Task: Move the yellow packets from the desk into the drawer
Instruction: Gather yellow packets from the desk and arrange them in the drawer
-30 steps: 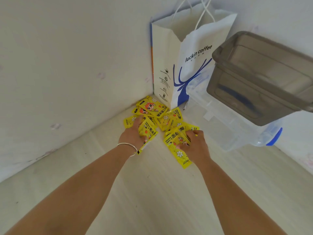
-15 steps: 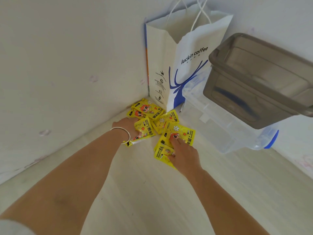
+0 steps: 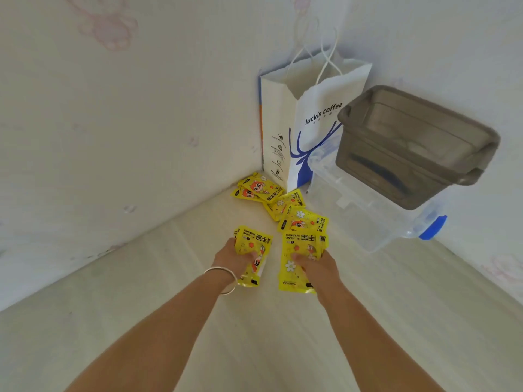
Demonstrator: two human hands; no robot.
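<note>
Each hand grips packets, left hand [image 3: 236, 254] on one bunch [image 3: 252, 251], right hand [image 3: 318, 263] another [image 3: 301, 260], clearing the worktop's [image 3: 169, 292] far-corner pile [image 3: 278, 203].

My fingertips are tucked behind the packets at frame centre, my elbows run off the bottom edge, the small print on the paper bag [image 3: 278, 154] is unreadable, and the grey bin [image 3: 410, 148] hides the clear box [image 3: 368, 222] behind.

Packets [image 3: 302, 222] are bright yellow with orange cartoon faces, white flowers and black lettering. The bag [image 3: 311, 131] is white with a blue deer and dark lettering. The bin [image 3: 410, 148] is translucent grey-brown; the surface [image 3: 283, 349] is pale wood-grain.
</note>
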